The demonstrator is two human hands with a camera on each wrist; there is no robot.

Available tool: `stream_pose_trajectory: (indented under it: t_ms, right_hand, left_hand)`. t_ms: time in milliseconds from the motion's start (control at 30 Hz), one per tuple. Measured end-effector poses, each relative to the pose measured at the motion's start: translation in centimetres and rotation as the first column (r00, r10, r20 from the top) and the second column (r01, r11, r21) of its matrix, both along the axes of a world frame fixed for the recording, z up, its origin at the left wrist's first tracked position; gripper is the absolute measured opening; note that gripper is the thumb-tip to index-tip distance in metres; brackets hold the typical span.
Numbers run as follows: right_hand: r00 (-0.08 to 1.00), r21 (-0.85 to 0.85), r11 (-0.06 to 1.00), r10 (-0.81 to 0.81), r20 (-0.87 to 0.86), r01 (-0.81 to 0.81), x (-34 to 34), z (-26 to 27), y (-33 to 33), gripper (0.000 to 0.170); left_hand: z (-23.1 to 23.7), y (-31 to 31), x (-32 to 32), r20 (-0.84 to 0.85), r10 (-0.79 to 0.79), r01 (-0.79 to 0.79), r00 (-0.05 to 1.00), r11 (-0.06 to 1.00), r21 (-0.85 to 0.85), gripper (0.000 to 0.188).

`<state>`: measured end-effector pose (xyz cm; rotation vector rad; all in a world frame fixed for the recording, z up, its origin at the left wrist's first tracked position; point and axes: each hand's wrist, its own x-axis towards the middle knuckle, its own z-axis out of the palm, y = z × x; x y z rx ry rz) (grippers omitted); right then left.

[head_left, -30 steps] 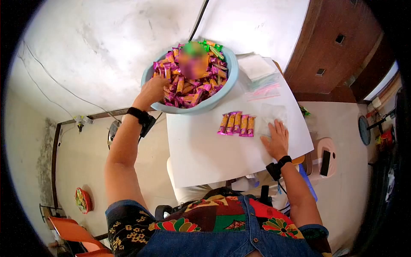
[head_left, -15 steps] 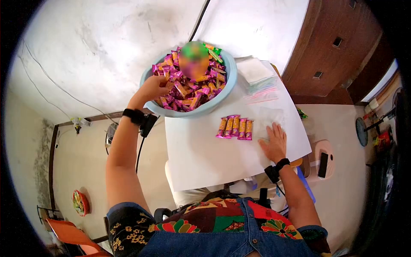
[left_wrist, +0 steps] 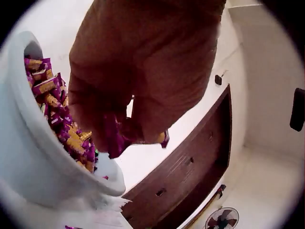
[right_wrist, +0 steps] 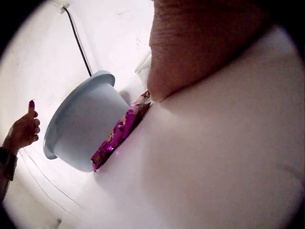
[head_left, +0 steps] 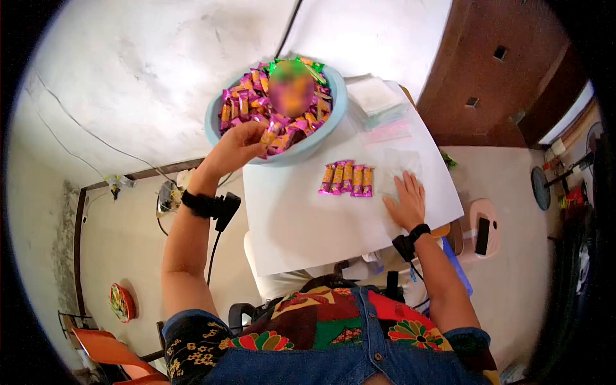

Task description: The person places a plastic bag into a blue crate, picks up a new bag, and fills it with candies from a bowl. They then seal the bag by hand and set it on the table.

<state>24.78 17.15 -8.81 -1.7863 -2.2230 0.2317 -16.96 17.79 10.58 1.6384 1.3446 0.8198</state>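
Over the near left rim of a light blue basin [head_left: 339, 109], my left hand [head_left: 236, 151] pinches a purple-wrapped snack bar [left_wrist: 113, 137] between thumb and fingers. Many more purple and orange wrapped bars [head_left: 234, 109] fill the basin, with a few green ones [head_left: 311, 63] at the back. My right hand [head_left: 407, 200] lies flat on the white tabletop [head_left: 308, 231], fingers spread, its fingertips at a clear plastic bag [head_left: 401, 163]. Just left of that hand, several wrapped bars [head_left: 346, 178] lie side by side in a row.
More clear bags with pink edges [head_left: 388, 131] lie at the table's back right, by a white stack [head_left: 372, 95]. The wall stands behind the basin. A pink stool [head_left: 484, 221] is on the floor at right, a red basket [head_left: 122, 303] at far left.
My left hand has lifted from among the bars and come toward me over the basin's rim, a bar between its fingers. The right hand has stayed flat on the table.
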Motion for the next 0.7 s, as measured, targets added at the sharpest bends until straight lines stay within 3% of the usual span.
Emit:
stream_pose_trajectory:
  t_ms: [67,167,200,300,400,500,600,700]
  right_hand:
    - [1.0,0.007,1.0,-0.003,0.011,0.003,0.1,-0.2,0.1,0.067]
    - [1.0,-0.007,1.0,-0.009,0.017,0.009,-0.1,0.1,0.1,0.068]
    - [1.0,-0.004,1.0,-0.008,0.012,0.008,-0.1,0.1,0.0,0.068]
    - [1.0,0.001,1.0,-0.002,0.021,0.002,0.1,-0.1,0.2,0.068]
    - [0.999,0.001,1.0,0.0,0.05,0.0,0.0,-0.1,0.2,0.068]
    - [0.999,-0.004,1.0,-0.004,0.045,0.004,-0.2,0.1,0.0,0.068]
    - [0.999,-0.012,1.0,-0.013,0.044,0.014,-0.3,0.3,0.1,0.068]
    - [0.999,-0.003,1.0,-0.008,0.036,0.008,-0.2,0.0,0.2,0.068]
  left_hand:
    - [-0.5,-2.1,1.1,0.03,-0.099,0.101,0.995,0.99,-0.097,0.029]
    - [-3.7,-3.7,2.2,-0.265,-0.377,0.323,0.887,0.919,-0.227,0.033]
    - [-7.8,-3.8,1.3,-0.316,-0.436,0.46,0.843,0.888,0.001,0.028]
    - [-10.4,-4.1,3.0,-0.301,-0.439,0.307,0.847,0.865,-0.397,0.027]
    - [-12.7,-3.4,3.5,-0.374,-0.436,0.323,0.818,0.888,-0.329,0.027]
    - [-15.3,-3.3,3.6,-0.326,-0.282,0.224,0.902,0.953,-0.205,0.036]
    - [-15.5,-5.0,4.5,-0.406,0.019,0.007,0.913,0.998,0.063,0.041]
    - [-14.9,-6.8,4.9,-0.475,0.19,-0.186,0.859,0.981,0.056,0.049]
